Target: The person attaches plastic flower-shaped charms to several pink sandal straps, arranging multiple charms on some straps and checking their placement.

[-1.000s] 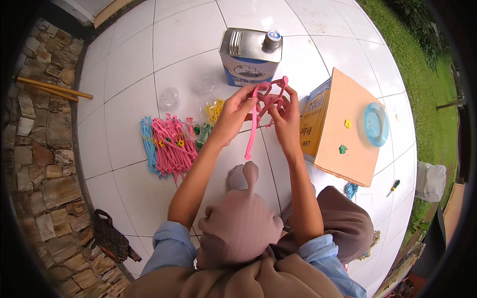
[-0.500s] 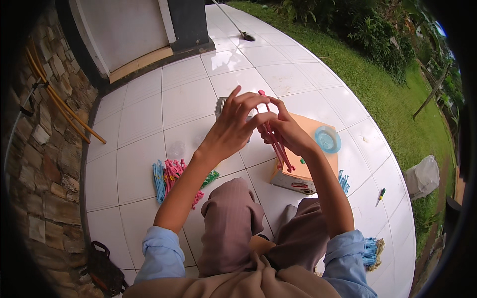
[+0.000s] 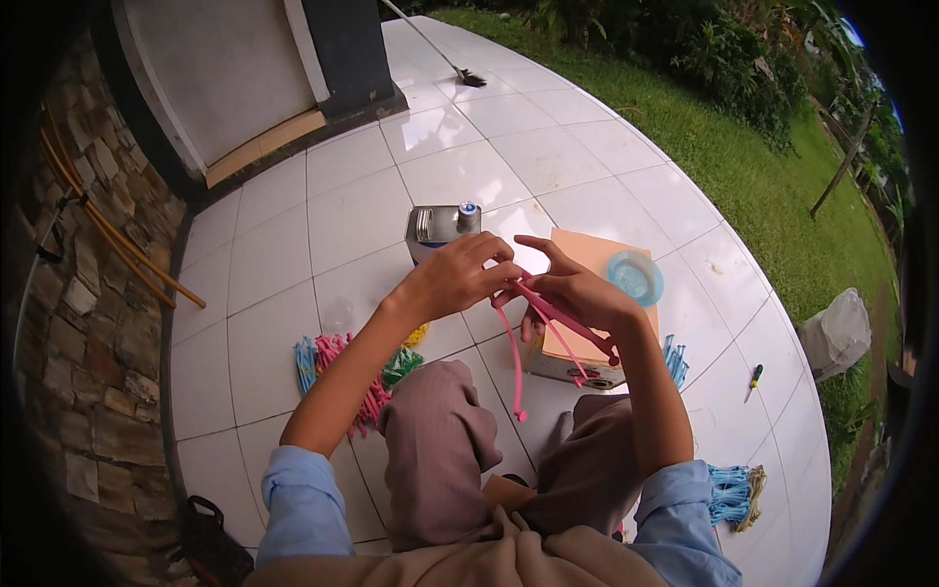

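Several thin pink plastic strips (image 3: 518, 377) with knobbed ends are held up in front of me between both hands. My left hand (image 3: 458, 276) is closed, its fingertips pinching the strips near their upper ends. My right hand (image 3: 585, 292) grips the same strips between thumb and fingers, with the index finger stretched out toward the left hand. One strip hangs down apart from the others. Below the right hand stands a box with an orange top (image 3: 592, 251), and on it sits a translucent blue bowl (image 3: 636, 279).
A metal can (image 3: 425, 223) with a small blue-and-silver cap piece on it stands beyond my left hand. Piles of pink strips (image 3: 370, 406), blue strips (image 3: 305, 362) and green pieces (image 3: 401, 367) lie left of my knee. Bundled blue strips (image 3: 729, 494) and a screwdriver (image 3: 754, 382) lie at right.
Both hands have come lower and nearer to me, tilting the strips to the right. One strip now dangles separately. The can shows more fully behind the hands.
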`<move>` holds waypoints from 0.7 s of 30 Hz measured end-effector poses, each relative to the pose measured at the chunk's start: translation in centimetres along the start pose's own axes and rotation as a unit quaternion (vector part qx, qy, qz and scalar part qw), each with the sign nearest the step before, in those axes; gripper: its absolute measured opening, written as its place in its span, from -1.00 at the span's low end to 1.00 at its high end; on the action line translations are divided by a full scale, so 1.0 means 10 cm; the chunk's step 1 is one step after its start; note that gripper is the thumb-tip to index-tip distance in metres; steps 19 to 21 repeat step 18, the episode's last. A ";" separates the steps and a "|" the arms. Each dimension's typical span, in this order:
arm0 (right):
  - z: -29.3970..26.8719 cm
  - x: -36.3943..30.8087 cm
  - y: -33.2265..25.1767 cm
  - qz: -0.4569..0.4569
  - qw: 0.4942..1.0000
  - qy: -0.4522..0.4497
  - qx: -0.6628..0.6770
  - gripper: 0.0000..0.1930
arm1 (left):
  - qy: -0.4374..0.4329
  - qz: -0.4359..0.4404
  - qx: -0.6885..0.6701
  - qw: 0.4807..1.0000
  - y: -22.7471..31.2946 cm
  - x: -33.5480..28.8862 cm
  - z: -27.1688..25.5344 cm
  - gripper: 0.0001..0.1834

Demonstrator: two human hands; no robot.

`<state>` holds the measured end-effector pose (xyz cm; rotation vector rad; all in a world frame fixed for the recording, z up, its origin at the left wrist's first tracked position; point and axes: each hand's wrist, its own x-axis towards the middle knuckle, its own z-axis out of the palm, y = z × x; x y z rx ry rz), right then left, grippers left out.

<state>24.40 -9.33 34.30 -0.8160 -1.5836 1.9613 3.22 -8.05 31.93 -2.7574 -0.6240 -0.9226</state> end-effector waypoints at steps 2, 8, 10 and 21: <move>-0.14 -0.02 0.09 -0.021 0.994 0.043 -0.096 -0.42 | -0.006 -0.074 -0.063 0.995 0.02 -0.02 0.07 -0.80; 0.05 -0.03 -0.03 -0.056 0.906 0.121 -0.402 -0.53 | 0.042 -0.123 -0.051 0.990 0.08 -0.27 0.01 -0.80; 0.09 -0.01 0.00 -0.087 0.892 0.151 -0.416 -0.56 | 0.033 -0.148 -0.061 0.987 0.16 -0.31 -0.04 -0.81; 0.17 0.19 0.01 -0.371 0.657 0.217 -0.620 -0.64 | -0.083 -0.445 -0.353 0.819 0.27 -0.20 -0.10 -0.59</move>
